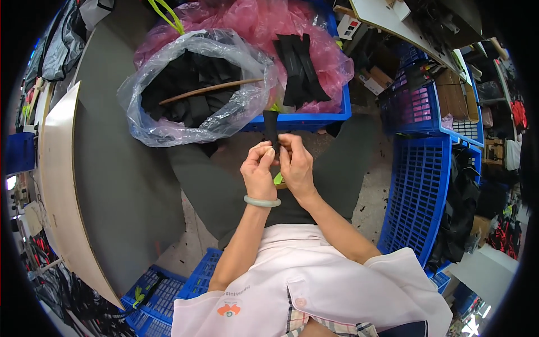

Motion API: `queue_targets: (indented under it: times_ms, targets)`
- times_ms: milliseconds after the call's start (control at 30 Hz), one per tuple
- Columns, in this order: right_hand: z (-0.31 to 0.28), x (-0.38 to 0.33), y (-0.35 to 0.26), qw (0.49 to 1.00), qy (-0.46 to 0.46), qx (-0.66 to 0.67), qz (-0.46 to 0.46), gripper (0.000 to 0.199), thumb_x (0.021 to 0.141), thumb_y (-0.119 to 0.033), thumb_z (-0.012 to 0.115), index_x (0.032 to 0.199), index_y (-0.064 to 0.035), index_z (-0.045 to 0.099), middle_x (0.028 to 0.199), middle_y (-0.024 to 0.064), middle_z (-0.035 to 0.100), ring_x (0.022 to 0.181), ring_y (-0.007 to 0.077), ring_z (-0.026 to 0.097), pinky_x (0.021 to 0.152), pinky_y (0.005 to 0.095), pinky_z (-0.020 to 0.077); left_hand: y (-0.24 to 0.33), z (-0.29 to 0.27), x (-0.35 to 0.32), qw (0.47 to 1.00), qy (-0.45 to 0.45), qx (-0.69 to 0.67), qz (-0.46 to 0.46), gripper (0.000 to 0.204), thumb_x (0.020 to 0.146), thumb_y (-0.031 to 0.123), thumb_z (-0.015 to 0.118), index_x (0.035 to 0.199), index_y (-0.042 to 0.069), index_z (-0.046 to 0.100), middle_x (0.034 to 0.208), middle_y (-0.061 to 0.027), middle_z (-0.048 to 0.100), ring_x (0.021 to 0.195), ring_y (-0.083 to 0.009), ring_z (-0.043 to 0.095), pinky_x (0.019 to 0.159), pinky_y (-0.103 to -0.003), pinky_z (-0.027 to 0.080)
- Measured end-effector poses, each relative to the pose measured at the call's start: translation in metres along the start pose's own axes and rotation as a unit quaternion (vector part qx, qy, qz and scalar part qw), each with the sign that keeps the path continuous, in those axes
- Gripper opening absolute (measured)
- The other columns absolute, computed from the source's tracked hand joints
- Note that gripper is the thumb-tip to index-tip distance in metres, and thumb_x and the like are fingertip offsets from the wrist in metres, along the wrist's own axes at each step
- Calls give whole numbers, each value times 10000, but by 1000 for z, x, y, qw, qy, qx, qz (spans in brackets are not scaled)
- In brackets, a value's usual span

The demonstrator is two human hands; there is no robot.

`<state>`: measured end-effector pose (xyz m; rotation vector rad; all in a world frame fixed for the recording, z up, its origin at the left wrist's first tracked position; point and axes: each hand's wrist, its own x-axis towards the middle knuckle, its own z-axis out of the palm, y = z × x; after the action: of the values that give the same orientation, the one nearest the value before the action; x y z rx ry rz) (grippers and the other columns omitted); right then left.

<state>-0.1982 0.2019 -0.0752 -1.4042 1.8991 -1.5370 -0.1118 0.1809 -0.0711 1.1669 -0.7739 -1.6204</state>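
Both hands meet over my lap around a narrow black fabric strip (271, 124). Its upper part stretches away from me toward the blue crate's edge, with a bit of yellow-green at its far end. My left hand (260, 164) pinches the strip between thumb and fingers, a pale bangle on its wrist. Close against it, my right hand (295, 163) grips the strip from the other side with curled fingers. Below the hands shows a yellow-green piece (278, 178); whether it joins the strip is hidden.
Ahead stands a blue crate (314, 117) with pink plastic and black strips (300, 70) on top. A clear bag (135, 115) of black pieces, a wooden stick (210, 90) across it, sits left of centre. Blue crates (415, 191) are stacked right; a grey-topped table (118, 168) is left.
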Motion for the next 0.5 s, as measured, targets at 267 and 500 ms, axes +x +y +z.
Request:
queue_targets:
  times_ms: [267,500]
  targets:
    - [-2,13,-14,693,0,592,411,192,799,77,562,933,-42,494,792,83,565,557,94,487,453,196,374,10,-29,13,913,-127,-316,-227,176,895,117,524,992,-21,576,944,-113,603,878,-208,555,796,-335,462]
    - [-18,23,-25,659,-173,635,364,200,767,25,613,948,-19,541,867,87,597,589,77,517,463,170,385,36,-24,-8,949,-146,-245,-131,173,905,150,527,1019,24,565,981,-41,592,882,-117,529,795,-272,421]
